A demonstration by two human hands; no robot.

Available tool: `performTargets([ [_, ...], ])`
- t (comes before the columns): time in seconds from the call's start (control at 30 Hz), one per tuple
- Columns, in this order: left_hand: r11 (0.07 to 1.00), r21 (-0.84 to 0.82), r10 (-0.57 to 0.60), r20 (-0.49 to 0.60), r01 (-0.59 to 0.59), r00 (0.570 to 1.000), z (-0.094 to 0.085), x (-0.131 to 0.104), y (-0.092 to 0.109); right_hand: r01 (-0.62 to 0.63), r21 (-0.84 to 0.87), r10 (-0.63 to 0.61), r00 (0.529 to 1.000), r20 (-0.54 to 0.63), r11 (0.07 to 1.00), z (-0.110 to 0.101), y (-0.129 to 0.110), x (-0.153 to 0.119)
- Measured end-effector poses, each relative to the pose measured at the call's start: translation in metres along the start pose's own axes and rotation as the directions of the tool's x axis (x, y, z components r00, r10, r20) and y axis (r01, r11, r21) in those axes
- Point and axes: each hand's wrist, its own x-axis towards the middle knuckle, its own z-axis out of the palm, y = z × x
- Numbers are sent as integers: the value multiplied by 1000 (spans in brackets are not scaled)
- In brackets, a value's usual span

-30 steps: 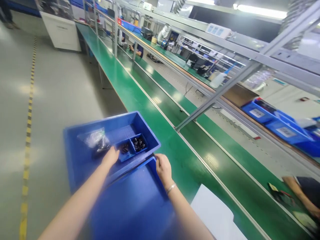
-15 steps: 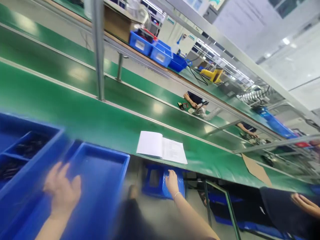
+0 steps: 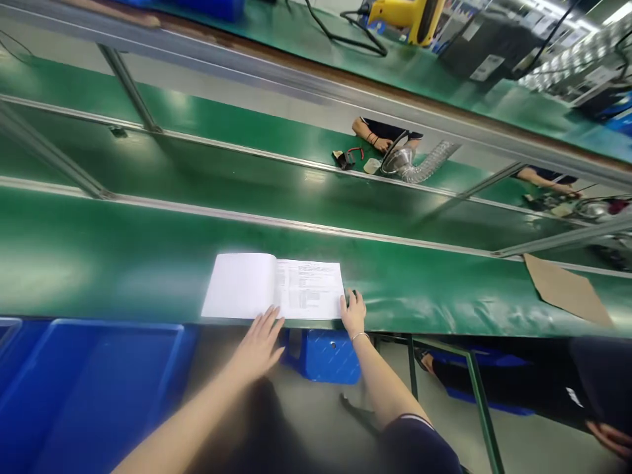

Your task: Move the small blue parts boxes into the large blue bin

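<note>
An open booklet (image 3: pixel 247 283) lies at the front edge of the green bench, its left page blank-looking and its right page printed. Over its lower edge, near the fold, my left hand (image 3: pixel 259 342) reaches with fingers stretched out and nothing in it. My right hand (image 3: pixel 353 315), with a thin bracelet at the wrist, is at the booklet's right edge. Its thumb is beside the page and its fingers rest apart on the green surface. A small dark spot shows by those fingertips, too small to name.
Blue bins (image 3: pixel 113 382) stand at the left, below the bench edge. A blue stool (image 3: pixel 332 355) is under the bench. Brown cardboard (image 3: pixel 567 289) lies at the right, near a person's dark sleeve. Across the bench, a co-worker's hand (image 3: pixel 382 143) is beside a silver duct (image 3: pixel 429 164).
My left hand has moved right, from above the blue bin to the booklet. My right hand has come up to the booklet's right edge. The view has turned down and levelled.
</note>
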Motion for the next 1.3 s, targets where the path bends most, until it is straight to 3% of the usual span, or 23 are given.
performTargets([
  [0.1, 1000, 14, 14, 166, -16, 986, 28, 59, 16, 93, 12, -93, 994, 64, 996, 2, 16, 11],
  [0.2, 985, 76, -165, 215, 152, 963, 60, 100, 19, 224, -51, -220, 973, 73, 973, 2, 22, 14],
  [0.33, 916, 164, -395, 203, 366, 896, 95, 126, 10, 306, -134, -296, 951, 87, 943, 0, 24, 17],
  [0.53, 905, 142, -418, 132, 400, 899, 108, 127, 0, 302, -144, -288, 951, 109, 942, 0, 23, 19],
  [1.3, 908, 150, -413, 153, 392, 898, 111, 126, -4, 298, -66, -294, 954, 53, 952, 5, 24, 22],
])
